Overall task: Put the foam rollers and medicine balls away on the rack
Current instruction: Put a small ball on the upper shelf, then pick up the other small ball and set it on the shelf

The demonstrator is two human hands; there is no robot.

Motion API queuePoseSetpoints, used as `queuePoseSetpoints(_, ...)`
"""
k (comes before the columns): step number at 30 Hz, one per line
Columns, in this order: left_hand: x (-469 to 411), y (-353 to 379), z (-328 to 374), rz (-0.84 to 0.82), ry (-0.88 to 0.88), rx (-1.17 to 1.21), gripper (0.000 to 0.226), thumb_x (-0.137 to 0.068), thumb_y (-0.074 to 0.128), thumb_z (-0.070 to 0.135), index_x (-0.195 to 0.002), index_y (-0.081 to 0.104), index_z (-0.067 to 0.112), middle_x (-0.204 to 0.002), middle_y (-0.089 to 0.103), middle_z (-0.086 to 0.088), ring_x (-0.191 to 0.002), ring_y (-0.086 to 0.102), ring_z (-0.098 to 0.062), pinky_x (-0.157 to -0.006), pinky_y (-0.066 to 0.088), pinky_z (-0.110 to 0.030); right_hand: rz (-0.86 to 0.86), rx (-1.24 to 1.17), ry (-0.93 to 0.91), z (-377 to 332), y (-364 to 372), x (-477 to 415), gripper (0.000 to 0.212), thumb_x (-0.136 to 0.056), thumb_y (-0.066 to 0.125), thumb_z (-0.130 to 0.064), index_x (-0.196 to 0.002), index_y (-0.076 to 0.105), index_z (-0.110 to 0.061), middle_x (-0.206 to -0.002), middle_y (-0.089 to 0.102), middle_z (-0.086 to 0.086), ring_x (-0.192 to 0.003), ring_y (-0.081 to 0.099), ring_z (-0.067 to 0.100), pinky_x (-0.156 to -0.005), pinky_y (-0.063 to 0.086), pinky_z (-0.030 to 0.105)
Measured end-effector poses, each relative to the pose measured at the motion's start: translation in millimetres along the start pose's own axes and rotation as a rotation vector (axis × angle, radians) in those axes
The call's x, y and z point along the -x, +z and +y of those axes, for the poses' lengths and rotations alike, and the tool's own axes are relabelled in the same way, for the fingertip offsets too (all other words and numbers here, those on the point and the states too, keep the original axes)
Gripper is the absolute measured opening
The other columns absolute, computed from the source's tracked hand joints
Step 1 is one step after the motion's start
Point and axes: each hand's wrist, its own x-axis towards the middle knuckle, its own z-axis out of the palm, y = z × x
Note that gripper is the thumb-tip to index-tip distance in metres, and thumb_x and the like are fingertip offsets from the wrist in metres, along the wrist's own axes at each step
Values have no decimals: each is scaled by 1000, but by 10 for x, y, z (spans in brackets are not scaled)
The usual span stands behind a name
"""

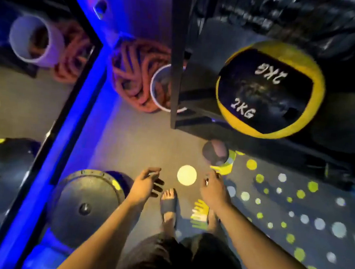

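While left hand (pixel 146 185), right hand (pixel 214 190) hang empty | round yellow-black medicine ball (pixel 270 89)

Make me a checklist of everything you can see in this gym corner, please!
Surface: grey floor with yellow and white dots.
Job's things: yellow-black 2KG ball at the rack's low shelf, blurred; small dark ball on the floor.
Clutter: orange rope coiled beside a white tube; round disc on the floor.
Grippers: left hand and right hand relaxed, holding nothing.
Cables: nothing seen.
Surroundings: mirror on the left, edged by a blue light strip.
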Motion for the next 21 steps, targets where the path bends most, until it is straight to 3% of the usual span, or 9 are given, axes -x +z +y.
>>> queuePoseSetpoints(6,-1105,509,-779,-36,-122,236,23,-105,48,21,-123,62,15,-94,66,-17,-71,65,-25,-53,53,-25,8,-94,131,784,1177,-952,20,-96,57,-14,-112,60,-3,-117,62,24,-110,60,43,-87,51,47)
queuePoseSetpoints(11,-2379,1160,-1808,-127,-210,271,35,-96,54,41,-127,58,25,-105,69,-7,-81,67,-22,-65,50,-28,27,16,132,1755,2032,-2264,46,-92,57,-21,-135,53,-3,-141,53,22,-130,49,39,-103,38,42)
queuePoseSetpoints(13,-2805,1395,-2220,-136,-255,329,38,-90,54,50,-122,60,32,-110,70,-4,-89,68,-22,-73,50,-33,86,90,84,2101,2255,-2883,62,-90,57,-21,-147,42,-1,-158,35,22,-144,36,38,-117,29,41)
queuePoseSetpoints(16,-3287,1633,-2715,-156,-289,409,33,-101,42,55,-122,61,38,-120,70,-3,-100,68,-23,-80,49,-36,207,272,-23,2426,2442,-3752,82,-95,57,-33,-160,16,-3,-168,4,17,-154,13,35,-125,16,43)
queuePoseSetpoints(21,-3637,1769,-3182,-121,-345,515,36,-100,41,58,-120,63,38,-115,70,-1,-102,67,-24,-81,48,-38,351,372,-111,2685,2657,-4141,94,-88,53,-60,-161,15,-14,-168,12,14,-153,18,38,-123,20,52)
